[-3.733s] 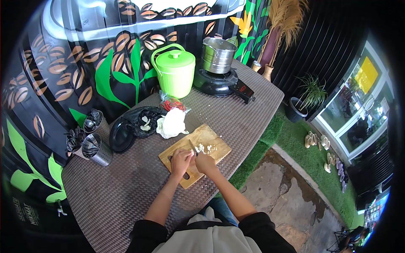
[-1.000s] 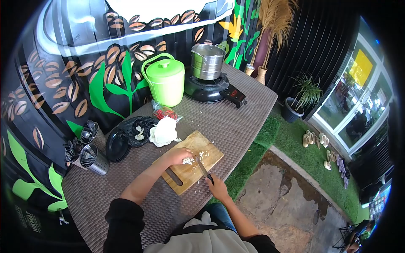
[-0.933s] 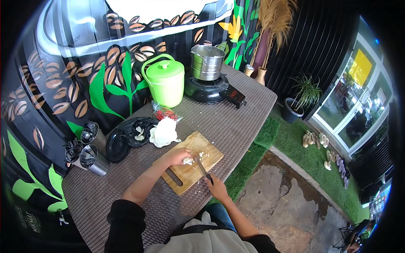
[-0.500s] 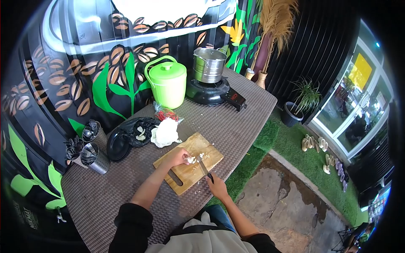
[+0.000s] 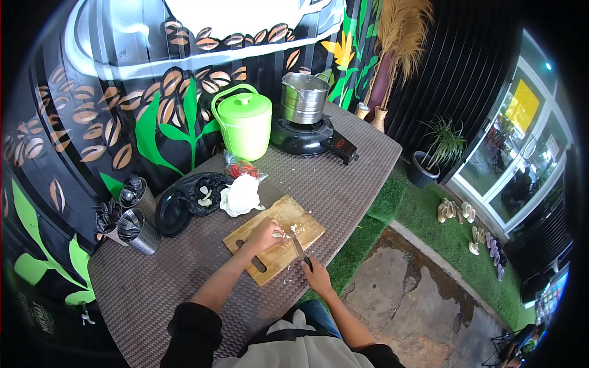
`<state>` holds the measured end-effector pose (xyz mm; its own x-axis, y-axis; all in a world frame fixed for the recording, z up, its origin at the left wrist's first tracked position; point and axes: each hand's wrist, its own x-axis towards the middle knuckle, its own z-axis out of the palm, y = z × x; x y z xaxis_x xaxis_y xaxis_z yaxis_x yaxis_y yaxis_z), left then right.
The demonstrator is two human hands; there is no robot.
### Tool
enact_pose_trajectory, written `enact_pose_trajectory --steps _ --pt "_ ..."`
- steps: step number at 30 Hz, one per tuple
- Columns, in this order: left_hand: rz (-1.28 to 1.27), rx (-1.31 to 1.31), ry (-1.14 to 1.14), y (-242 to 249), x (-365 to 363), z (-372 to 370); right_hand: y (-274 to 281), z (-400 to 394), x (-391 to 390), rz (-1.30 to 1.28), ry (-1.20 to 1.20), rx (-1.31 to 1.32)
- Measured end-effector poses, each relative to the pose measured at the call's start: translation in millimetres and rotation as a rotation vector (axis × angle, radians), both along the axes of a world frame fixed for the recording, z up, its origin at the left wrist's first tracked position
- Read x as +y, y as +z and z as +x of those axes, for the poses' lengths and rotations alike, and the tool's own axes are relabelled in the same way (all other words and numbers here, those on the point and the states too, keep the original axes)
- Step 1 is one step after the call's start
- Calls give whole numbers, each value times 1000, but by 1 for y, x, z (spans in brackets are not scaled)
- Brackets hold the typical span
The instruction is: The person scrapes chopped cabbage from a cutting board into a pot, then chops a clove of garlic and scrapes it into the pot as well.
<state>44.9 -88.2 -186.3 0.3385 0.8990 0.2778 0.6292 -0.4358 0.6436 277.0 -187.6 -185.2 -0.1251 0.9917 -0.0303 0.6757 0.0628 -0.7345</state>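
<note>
A wooden cutting board (image 5: 299,214) with handle slots lies on the table near its front edge. My right hand (image 5: 318,276) is closed around the black handle of a knife (image 5: 297,245), its blade angled across the board. Over the board, my left hand (image 5: 265,234) has its fingers bent together on a pale whitish food piece (image 5: 278,233), close to the blade's left side. Small chopped white bits (image 5: 297,229) are scattered around the knife tip. The kind of food is too small to tell.
Behind the board sit a white crumpled bundle (image 5: 242,195), a black plastic bag (image 5: 197,187), black plates (image 5: 170,214) and a bag of red items (image 5: 238,168). Cutlery holders (image 5: 142,236) stand left. A green lidded bucket (image 5: 245,126) and a pot (image 5: 304,101) on a stove (image 5: 297,138) stand farther back.
My left hand has shifted slightly on the board, its fingers now nearer the blade. The knife has moved a little downward with my right hand.
</note>
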Motion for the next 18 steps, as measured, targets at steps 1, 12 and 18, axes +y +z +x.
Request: enact_pose_trajectory --steps 1,12,18 --pt "35 -12 31 -5 0 4 -4 2 1 43 3 -28" --pt "93 -136 135 -15 -4 10 4 12 -3 -181 5 286" --pt "52 -274 74 -12 -6 5 6 3 -13 -216 23 396"
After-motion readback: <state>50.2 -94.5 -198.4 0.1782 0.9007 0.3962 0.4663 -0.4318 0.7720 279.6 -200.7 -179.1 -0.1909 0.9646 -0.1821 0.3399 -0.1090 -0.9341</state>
